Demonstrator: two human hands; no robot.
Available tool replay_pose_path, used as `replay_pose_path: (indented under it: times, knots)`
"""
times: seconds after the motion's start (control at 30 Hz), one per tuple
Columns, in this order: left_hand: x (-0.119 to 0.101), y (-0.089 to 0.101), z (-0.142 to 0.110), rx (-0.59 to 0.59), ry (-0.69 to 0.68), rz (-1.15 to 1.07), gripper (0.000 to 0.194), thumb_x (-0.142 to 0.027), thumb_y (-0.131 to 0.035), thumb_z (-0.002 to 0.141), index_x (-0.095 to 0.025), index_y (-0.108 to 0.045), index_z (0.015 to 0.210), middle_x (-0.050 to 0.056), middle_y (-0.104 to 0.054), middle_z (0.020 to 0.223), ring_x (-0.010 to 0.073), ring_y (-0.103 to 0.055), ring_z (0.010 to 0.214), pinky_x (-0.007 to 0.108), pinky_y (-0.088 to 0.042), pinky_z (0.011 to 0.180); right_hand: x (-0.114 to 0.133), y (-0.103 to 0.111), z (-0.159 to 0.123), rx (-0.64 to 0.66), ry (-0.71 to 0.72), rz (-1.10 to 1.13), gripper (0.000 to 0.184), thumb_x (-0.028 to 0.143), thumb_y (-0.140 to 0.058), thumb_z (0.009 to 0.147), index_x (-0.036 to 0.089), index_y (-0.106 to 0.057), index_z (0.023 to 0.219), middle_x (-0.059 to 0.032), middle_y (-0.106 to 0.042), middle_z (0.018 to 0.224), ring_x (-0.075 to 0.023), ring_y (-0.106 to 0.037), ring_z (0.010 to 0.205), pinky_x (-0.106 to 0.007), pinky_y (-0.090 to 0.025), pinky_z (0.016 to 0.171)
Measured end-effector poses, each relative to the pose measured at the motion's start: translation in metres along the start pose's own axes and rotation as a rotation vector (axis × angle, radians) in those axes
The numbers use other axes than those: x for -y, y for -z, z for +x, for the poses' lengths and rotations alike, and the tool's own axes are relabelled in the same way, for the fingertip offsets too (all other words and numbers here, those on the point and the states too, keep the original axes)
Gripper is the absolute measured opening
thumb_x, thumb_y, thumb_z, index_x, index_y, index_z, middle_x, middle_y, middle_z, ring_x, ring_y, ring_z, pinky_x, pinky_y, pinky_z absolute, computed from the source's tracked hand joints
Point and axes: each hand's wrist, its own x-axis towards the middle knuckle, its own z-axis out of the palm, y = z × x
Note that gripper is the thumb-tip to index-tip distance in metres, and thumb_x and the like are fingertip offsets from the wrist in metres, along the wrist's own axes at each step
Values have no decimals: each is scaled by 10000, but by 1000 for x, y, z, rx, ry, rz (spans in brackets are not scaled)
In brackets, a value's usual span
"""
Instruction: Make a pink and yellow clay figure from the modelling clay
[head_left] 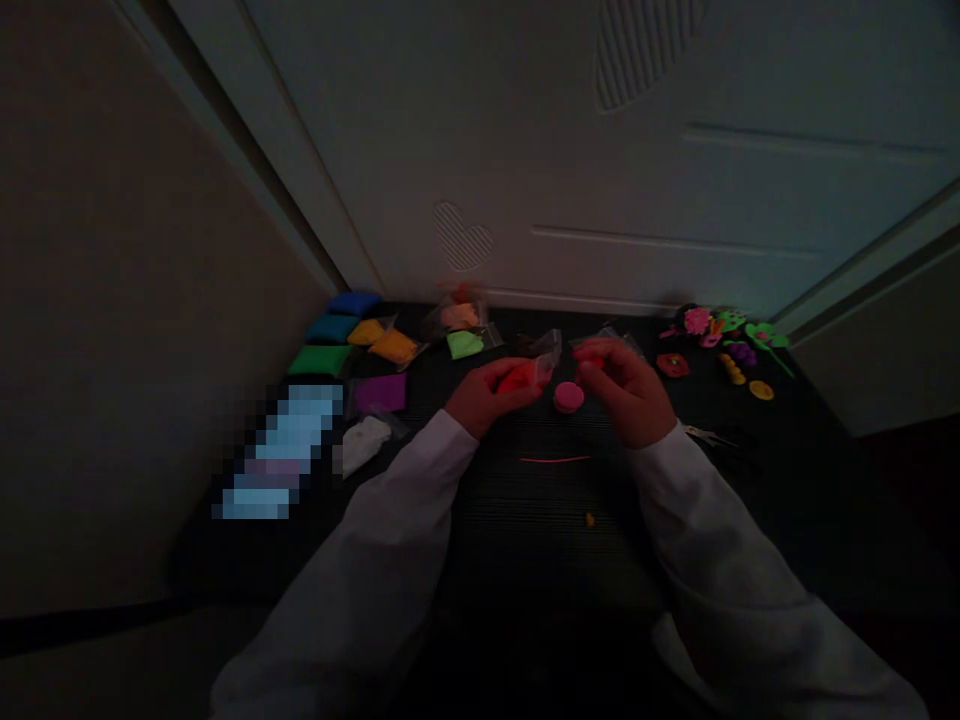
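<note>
Count two bare hands (480, 400) (637, 400), one round pink piece (568, 397), one thin red strand (555, 460), two blue packets (355, 303) (332, 328) (one tealish).

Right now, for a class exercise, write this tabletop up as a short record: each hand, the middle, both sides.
Left hand: holds a clear bag with red material
Right hand: fingertips together, apparently on a red bit
Between hands: round pink piece
Nearer the person: thin red strip, small yellowish piece
Left side: green block, purple block, white lump
Right side: yellow disc, scissors-like tool
Light: dim
</note>
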Motion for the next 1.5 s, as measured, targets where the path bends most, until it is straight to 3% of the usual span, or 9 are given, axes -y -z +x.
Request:
replay_pose_path:
  times: [0.2, 0.47, 0.63, 0.8, 0.97, 1.07, 1.23, 1.4, 1.5]
  knots:
    - [-7, -8, -7, 91, 140, -223, 600, -397, -699, 562, -139, -560, 1086, 87, -606, 985, 151, -547, 754, 255, -409, 594, 4, 0, -2, 34, 146, -105, 238, 234, -499, 800, 261, -572, 1025, -29, -484, 1001, -122, -574, 809, -319, -457, 770]
    - [-15, -18, -8, 143, 244, -426, 495, -408, -702, 570, -132, -585, 964, -7, -497, 700, 72, -428, 578, 208, -320, 488, 5, -1, -6, 2, 313, -367, 234, 199, -506, 792, 246, -552, 1016, -46, -579, 981, -186, -540, 946, -394, -423, 869]
    - [-13, -17, -7, 167, 280, -487, 410, -355, -707, 590, -120, -588, 904, -28, -457, 634, 41, -379, 516, 189, -244, 449, 5, 0, -9, 11, 291, -384, 189, 201, -509, 788, 233, -562, 966, -37, -605, 927, -180, -553, 919, -390, -413, 868]
    - [-10, -15, -7, 188, 300, -505, 429, -380, -721, 566, -108, -592, 871, -20, -490, 628, 30, -371, 478, 184, -229, 429, -1, 4, -7, 38, 230, -291, 214, 218, -538, 774, 226, -516, 986, -28, -604, 898, -148, -594, 823, -338, -474, 762]
    - [-12, -15, -9, 232, 327, -507, 421, -395, -713, 574, -108, -605, 863, -6, -518, 608, 47, -405, 476, 186, -243, 418, 3, 9, -1, 108, 311, -414, 135, 253, -593, 733, 231, -626, 862, -24, -628, 871, -166, -572, 871, -378, -422, 845]
    - [-13, -14, -10, 260, 341, -513, 415, -424, -698, 580, -104, -607, 828, 3, -527, 591, 50, -398, 451, 191, -229, 401, 6, 9, -1, 158, 331, -449, 156, 239, -568, 754, 234, -617, 902, -17, -635, 852, -152, -578, 823, -375, -425, 841]
    - [-10, -12, -10, 298, 353, -536, 439, -462, -656, 613, -97, -614, 852, 15, -534, 600, 55, -411, 447, 199, -273, 404, 6, 6, -5, 145, 235, -320, 212, 230, -570, 750, 224, -567, 962, -23, -617, 865, -144, -587, 780, -322, -475, 731]
    - [-9, -10, -9, 306, 352, -546, 452, -467, -668, 596, -101, -612, 854, 24, -552, 619, 65, -444, 458, 194, -279, 397, 11, 5, -4, 176, 331, -413, 151, 241, -549, 761, 229, -603, 902, -30, -609, 870, -168, -563, 850, -365, -438, 797]
    - [-10, -10, -9, 300, 350, -549, 445, -477, -664, 596, -100, -607, 825, 18, -545, 593, 61, -435, 445, 188, -267, 388, 13, 4, -6, 190, 317, -378, 116, 242, -538, 770, 228, -596, 870, -22, -612, 866, -164, -568, 847, -368, -421, 824]
